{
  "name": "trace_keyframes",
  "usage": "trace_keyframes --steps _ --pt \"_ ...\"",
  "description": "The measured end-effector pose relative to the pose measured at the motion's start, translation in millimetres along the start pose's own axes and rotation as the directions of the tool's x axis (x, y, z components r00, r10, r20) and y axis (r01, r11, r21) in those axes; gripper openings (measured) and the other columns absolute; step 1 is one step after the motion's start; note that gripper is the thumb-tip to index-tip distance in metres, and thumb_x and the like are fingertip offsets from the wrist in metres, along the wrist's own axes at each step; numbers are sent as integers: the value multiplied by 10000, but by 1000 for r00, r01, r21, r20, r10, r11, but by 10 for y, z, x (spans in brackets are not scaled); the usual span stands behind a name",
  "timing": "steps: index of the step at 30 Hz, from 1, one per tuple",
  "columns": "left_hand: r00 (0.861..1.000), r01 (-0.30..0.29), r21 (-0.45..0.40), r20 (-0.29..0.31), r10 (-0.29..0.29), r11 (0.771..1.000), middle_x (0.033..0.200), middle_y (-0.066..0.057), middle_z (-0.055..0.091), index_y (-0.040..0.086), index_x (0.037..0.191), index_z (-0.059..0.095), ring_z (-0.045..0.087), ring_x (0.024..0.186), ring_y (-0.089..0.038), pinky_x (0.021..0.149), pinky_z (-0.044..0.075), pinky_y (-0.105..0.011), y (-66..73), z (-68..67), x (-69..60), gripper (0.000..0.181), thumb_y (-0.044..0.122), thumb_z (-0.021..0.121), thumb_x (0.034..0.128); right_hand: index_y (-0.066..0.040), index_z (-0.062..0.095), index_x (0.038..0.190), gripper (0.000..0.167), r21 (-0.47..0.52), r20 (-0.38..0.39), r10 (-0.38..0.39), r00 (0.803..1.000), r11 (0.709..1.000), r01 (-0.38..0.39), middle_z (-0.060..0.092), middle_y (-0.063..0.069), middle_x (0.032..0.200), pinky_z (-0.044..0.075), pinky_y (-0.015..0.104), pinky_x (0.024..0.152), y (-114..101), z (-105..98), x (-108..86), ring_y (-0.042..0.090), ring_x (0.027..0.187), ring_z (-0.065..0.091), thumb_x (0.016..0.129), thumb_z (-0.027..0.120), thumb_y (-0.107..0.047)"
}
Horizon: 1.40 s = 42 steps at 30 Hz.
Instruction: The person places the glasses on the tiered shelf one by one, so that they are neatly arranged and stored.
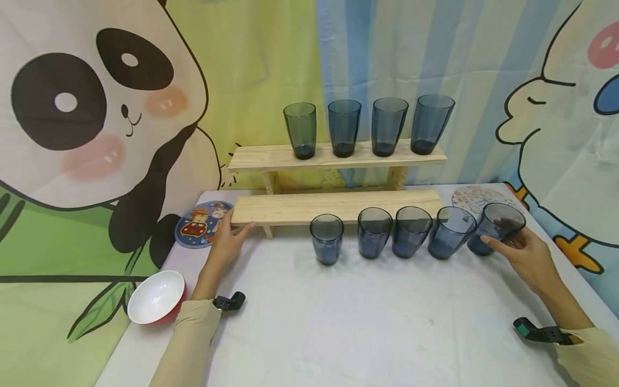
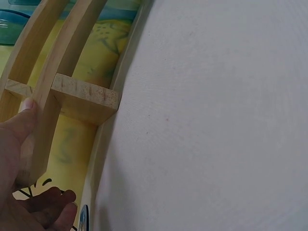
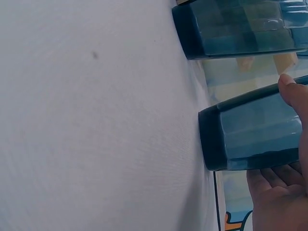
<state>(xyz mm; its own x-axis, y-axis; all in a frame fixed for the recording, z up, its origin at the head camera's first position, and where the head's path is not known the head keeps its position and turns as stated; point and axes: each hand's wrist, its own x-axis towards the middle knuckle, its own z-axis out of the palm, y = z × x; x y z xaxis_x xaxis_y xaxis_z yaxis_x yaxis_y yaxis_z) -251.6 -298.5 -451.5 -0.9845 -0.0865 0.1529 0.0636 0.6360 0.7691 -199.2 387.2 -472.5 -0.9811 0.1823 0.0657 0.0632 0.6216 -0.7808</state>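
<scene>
My left hand [image 1: 225, 243] grips the left end of the lower board of a two-tier wooden shelf [image 1: 290, 208]. In the left wrist view the thumb lies on the board's front edge [image 2: 44, 113]. At the far right, my right hand [image 1: 531, 259] holds a blue-tinted drinking glass [image 1: 500, 221], thumb on the near side and fingers behind. The right wrist view shows that glass [image 3: 255, 132] with its base at the white tabletop. A second glass [image 1: 450, 234] stands just left of it. Further left are more upright glasses [image 1: 411, 234] in a row before the shelf.
Several matching glasses [image 1: 344, 129] stand on the upper board [image 1: 256, 156]. A white bowl with red outside [image 1: 157, 297] sits at the table's left edge. Round patterned mats lie behind the left hand [image 1: 197, 228] and at the back right [image 1: 476, 197]. Printed curtains [image 1: 271, 70] hang behind.
</scene>
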Motion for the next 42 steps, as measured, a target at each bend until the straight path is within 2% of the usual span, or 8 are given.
trace_keyframes --steps 6,12,14,16,20,28,38,42 --pt "1000 -3 -10 1 3 1000 1647 -306 323 46 1673 195 359 1515 -479 1251 277 -630 -24 1 -14 946 504 690 1009 -14 296 1647 927 -10 -19 0 1000 1000 0 409 335 1600 382 -47 875 -25 9 -27 583 1430 407 989 712 -518" --pt "1000 4 -7 0 -4 1000 1649 -307 312 56 1678 186 327 1530 -481 1252 260 -644 -29 6 -21 948 510 683 1012 37 322 1618 929 -54 -27 7 1000 999 -8 459 376 1540 415 1 645 -124 -109 -26 596 1348 466 988 711 -523" --pt "1000 -1 -13 -1 1 1000 1651 -306 310 55 1677 187 323 1532 -480 1255 258 -641 -27 12 -21 942 502 684 1014 35 278 1637 952 -60 -36 25 999 998 -27 427 375 1566 471 20 729 -195 -181 -27 589 1380 444 994 696 -530" --pt "1000 -6 -19 0 6 1000 1649 -303 315 56 1676 193 330 1530 -477 1256 262 -634 -25 20 -20 937 499 686 1014 24 231 1655 960 -51 -60 35 998 998 -38 391 364 1595 535 153 980 -284 -253 -26 586 1419 415 1004 685 -517" --pt "1000 -6 -25 1 6 1000 1640 -302 328 65 1677 200 347 1522 -476 1256 269 -626 -25 27 -18 940 508 690 1008 -24 226 1671 900 -54 -135 7 991 998 -15 374 332 1619 357 514 1210 -504 -383 1 552 1466 382 1026 661 -477" --pt "1000 -2 -27 -4 1 1000 1635 -296 341 65 1674 206 367 1512 -467 1253 283 -616 -30 16 -20 929 497 693 1010 -169 361 1649 780 -40 -211 -76 975 997 69 447 201 1632 356 379 1244 -1116 -539 106 305 1510 458 1012 681 -484" --pt "1000 -11 -37 -5 11 999 1615 -288 362 63 1668 220 417 1481 -459 1239 320 -603 -45 23 8 916 490 694 1011 -164 469 1568 741 83 -29 -184 983 979 186 588 -148 1230 468 426 1085 -2024 -228 205 -5 1120 542 969 741 -505" --pt "1000 -21 -38 -10 21 999 1628 -282 370 42 1660 234 415 1490 -459 1238 327 -600 -52 12 23 908 475 699 1011 -147 480 1551 754 167 92 -236 967 961 219 616 -38 1317 476 432 1065 -2412 72 225 49 1168 591 953 759 -511"
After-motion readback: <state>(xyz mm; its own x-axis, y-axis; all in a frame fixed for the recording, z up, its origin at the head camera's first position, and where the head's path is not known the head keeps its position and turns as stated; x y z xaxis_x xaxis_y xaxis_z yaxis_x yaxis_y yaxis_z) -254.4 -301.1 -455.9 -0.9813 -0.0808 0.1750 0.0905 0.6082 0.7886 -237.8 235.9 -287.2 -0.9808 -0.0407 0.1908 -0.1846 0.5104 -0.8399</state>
